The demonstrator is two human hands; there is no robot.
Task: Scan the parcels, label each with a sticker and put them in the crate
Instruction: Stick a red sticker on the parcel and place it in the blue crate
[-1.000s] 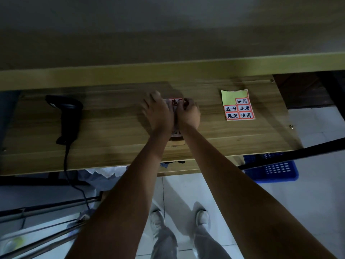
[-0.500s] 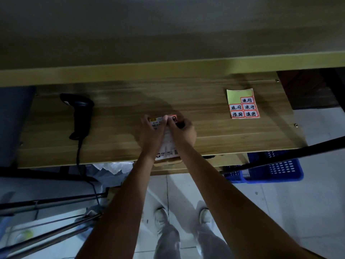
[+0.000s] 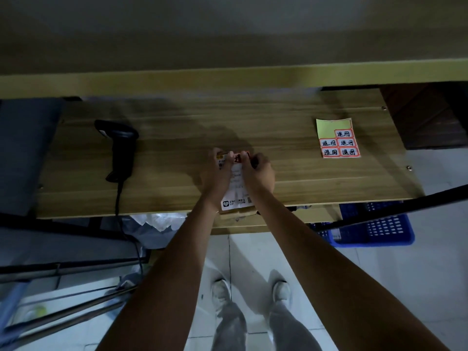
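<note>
Both hands, left hand (image 3: 215, 173) and right hand (image 3: 258, 171), pinch a red sticker (image 3: 238, 158) onto a parcel (image 3: 236, 196) overhanging the table (image 3: 177, 148) edge, right of the scanner (image 3: 121, 150). A crooked press could wrinkle it; the crate (image 3: 385, 229) waits below.

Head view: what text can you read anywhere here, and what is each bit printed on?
"退回": handwritten on each of the five red-bordered stickers left on the sticker sheet.
Red sticker pinched on the parcel: black handwriting, mostly hidden by fingers, unreadable.
Parcel's white shipping label: print and logo too small and blurred to read.
Scanner, blue crate: no readable text.
</note>
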